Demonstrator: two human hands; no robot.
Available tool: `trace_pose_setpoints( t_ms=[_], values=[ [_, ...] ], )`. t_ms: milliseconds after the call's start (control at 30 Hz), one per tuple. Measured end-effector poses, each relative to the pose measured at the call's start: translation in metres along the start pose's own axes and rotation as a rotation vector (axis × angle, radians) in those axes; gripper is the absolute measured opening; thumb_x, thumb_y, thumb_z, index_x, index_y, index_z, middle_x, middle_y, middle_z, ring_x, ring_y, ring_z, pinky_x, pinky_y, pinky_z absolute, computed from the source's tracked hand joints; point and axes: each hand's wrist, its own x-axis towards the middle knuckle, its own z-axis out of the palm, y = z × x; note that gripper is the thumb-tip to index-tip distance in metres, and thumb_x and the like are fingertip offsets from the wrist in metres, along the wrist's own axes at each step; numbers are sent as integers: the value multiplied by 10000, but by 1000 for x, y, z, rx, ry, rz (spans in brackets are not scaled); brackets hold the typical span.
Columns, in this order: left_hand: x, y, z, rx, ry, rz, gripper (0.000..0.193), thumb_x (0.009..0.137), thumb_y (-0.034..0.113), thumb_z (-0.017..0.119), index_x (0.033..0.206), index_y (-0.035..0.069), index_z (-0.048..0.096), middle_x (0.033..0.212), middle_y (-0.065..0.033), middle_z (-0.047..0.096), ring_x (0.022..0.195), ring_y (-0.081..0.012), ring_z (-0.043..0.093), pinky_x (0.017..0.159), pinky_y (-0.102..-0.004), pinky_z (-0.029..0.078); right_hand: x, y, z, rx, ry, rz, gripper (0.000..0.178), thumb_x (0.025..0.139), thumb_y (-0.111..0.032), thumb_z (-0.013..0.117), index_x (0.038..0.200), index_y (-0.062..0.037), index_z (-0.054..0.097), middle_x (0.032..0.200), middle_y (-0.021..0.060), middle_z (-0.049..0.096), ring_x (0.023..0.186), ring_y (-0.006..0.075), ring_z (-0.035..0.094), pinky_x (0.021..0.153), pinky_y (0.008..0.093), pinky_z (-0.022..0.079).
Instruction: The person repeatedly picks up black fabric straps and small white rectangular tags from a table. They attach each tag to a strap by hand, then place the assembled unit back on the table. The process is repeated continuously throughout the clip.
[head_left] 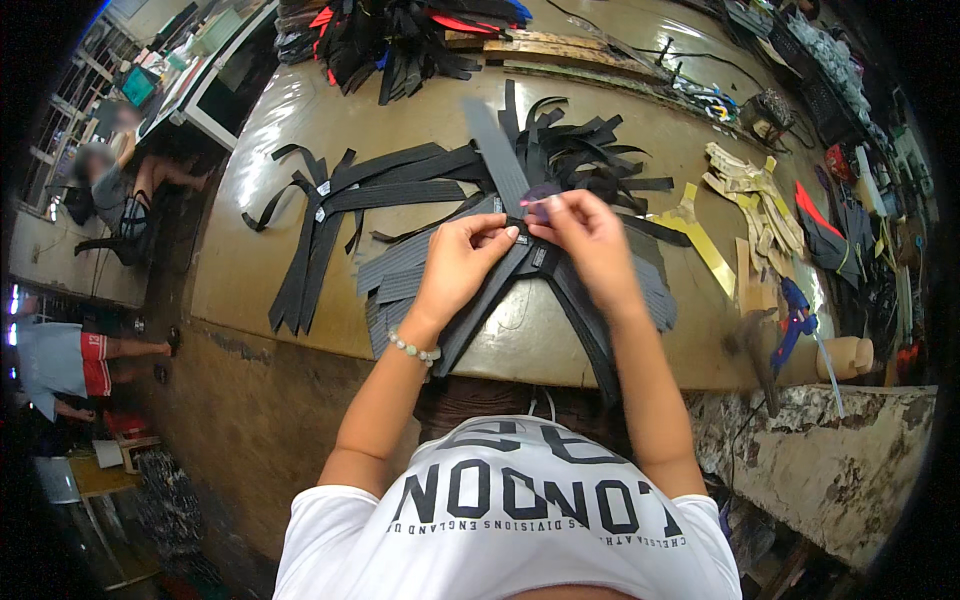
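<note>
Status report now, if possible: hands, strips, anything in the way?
Left hand pinching dark strips. Right hand holding small purple object. Black strip pile just beyond, blocking neither hand.

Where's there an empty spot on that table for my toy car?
Try the bare table between the left black straps and the dark bundle at the far edge, or between the wooden boards and the fanned straps. It's crowded under the left hand and right hand, and around the yellow pieces.

Brown floor [240, 430] beside 1 glossy worktable [320, 125]
</note>
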Motion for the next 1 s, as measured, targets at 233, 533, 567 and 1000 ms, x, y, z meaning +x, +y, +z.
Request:
trace_pose_setpoints(
  t_ms=[233, 533, 567, 1000],
  values=[
    [5, -1, 3, 67, 80, 7, 294, 797, 192, 776, 922, -59, 692, 768, -49, 691, 676, -69, 608, 629, -219, 493, -10, 21, 26, -339, 276, -260, 175, 960, -105, 579, 961, 70, 591, 920, 102, 657, 840, 118, 648, 729, 248, 550],
    [8, -4, -8, -170, -17, -125, 229, 888, 215, 692, 912, -13, 681, 769, -16, 659, 654, -57, 574, 582, -201, 469, -9, 20, 29, -418, 279, -367, 146, 916, -65, 609, 904, 78, 582, 1004, 147, 594, 892, 187, 651, 761, 296, 581],
    [7, -5, -8, -169, -1, -115, 217, 887, 193, 687, 900, -23, 677, 755, -22, 659, 650, -61, 583, 583, -207, 482, -9, 19, 30, -436, 272, -384, 138, 911, -59, 611, 897, 75, 581, 1000, 144, 592, 883, 190, 654, 761, 297, 578],
    [3, -7, -5, -211, 48, -74, 153, 884, 132, 662, 859, -17, 640, 744, -11, 635, 648, -62, 582, 594, -214, 487, -7, 24, 28, -714, 236, -530, 116, 902, -81, 624, 873, 28, 595, 925, 130, 629, 792, 188, 671, 719, 291, 550]
  ],
)
